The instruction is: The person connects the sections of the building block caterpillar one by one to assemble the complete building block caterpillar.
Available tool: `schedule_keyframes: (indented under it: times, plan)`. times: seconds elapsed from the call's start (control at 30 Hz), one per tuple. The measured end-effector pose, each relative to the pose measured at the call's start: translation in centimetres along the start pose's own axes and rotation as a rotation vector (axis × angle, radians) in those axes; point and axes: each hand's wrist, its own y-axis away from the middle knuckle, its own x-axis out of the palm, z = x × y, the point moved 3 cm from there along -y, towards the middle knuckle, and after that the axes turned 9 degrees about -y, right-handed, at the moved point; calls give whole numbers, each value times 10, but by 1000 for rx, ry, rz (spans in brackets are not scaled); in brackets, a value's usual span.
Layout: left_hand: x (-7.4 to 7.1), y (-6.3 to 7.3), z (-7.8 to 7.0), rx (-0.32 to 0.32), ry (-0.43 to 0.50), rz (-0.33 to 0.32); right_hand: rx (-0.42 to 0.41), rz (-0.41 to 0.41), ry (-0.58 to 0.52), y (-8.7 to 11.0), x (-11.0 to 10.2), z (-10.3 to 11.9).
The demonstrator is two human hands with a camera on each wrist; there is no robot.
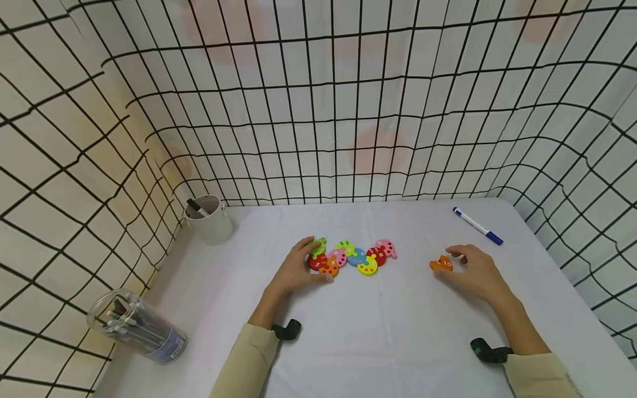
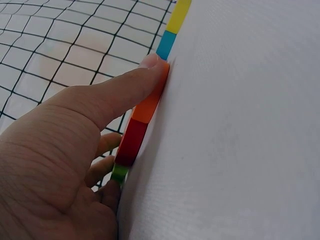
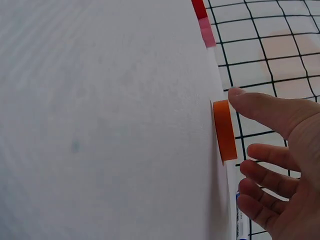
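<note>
A chain of joined, numbered caterpillar puzzle pieces (image 1: 356,256) in several colours lies flat on the white table. My left hand (image 1: 294,268) curves round its left end, fingers at the green head piece (image 1: 320,241) and thumb along the orange piece (image 2: 152,102). Seen from the left wrist, the red piece (image 2: 132,142) sits between thumb and fingers. Apart on the right lies a loose orange puzzle piece (image 1: 442,263). My right hand (image 1: 475,272) is around it, thumb tip close to its edge (image 3: 225,130), the other fingers spread and off it.
A blue-capped white marker (image 1: 478,225) lies behind the right hand. At the back left stands a white cup (image 1: 211,224) with a black-capped pen. A clear jar of pens (image 1: 144,326) stands at the left edge. Black wire mesh (image 1: 318,105) borders the table.
</note>
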Motion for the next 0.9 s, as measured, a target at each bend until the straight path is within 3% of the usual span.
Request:
schedule_keyframes:
  times: [0.57, 0.9]
  plan:
    - [1, 1, 0, 11, 1, -11, 26, 44, -7, -4, 4, -13]
    - [0, 1, 0, 3, -2, -8, 32, 40, -42, -7, 6, -9]
